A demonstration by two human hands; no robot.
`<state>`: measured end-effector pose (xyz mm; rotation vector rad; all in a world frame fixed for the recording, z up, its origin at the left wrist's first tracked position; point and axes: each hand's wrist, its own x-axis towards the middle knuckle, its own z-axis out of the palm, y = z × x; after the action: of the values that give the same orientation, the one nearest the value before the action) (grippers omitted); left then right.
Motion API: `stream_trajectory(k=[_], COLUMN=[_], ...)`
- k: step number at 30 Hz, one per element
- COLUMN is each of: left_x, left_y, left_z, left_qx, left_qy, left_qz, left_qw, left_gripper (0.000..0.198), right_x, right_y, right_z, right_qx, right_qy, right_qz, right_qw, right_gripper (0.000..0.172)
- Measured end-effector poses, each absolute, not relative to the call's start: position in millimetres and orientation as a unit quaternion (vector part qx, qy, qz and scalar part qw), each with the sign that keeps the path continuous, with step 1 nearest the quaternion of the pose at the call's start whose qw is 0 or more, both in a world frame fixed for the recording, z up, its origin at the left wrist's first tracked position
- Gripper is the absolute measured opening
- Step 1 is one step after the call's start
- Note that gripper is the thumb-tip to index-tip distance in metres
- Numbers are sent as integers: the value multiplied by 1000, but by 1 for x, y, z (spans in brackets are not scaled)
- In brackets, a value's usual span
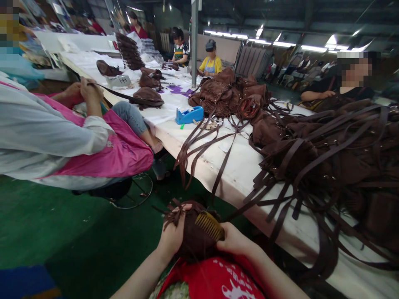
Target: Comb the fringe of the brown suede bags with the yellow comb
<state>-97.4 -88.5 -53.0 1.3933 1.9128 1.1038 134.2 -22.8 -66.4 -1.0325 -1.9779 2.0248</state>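
A dark brown bag [195,238] rests in my lap, against my red apron [215,274]. My left hand [174,232] is closed on the bag's left side, where a bunch of fringe [175,212] sticks up by the fingers. In my right hand [232,238] is a yellow-brown comb [208,225], gripped at its right end. The comb lies across the upper right of the bag, with its teeth showing. The bag's underside is hidden.
A long white table [212,166] runs ahead and to the right. Brown bags with long straps [330,158] are heaped on it, some straps hanging over its edge. A blue tape dispenser [189,115] stands there. Close at left sits a person in a pink apron [124,153].
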Motion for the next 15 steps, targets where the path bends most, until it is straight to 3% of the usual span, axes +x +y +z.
stream_trajectory(k=[3, 6, 8, 11, 15], left_x=[-122, -141, -143, -127, -109], left_y=[-83, -80, -77, -66, -45], left_z=[-59, -51, -37, -14, -9], left_qx=[434, 446, 541, 700, 735], left_qy=[792, 850, 798, 662, 611], left_qz=[292, 243, 262, 244, 199], left_qw=[315, 144, 47, 112, 218], left_gripper=[42, 62, 71, 52, 20], right_x=[134, 133, 130, 125, 125], right_y=[-22, -22, -23, -24, -21], right_z=[-71, -69, -66, -60, -52], right_qx=[-326, -311, -307, -291, -302], right_qy=[-620, -570, -533, -490, -489], right_qz=[709, 753, 779, 809, 806], right_qw=[82, 104, 125, 142, 138], right_gripper=[22, 21, 24, 34, 33])
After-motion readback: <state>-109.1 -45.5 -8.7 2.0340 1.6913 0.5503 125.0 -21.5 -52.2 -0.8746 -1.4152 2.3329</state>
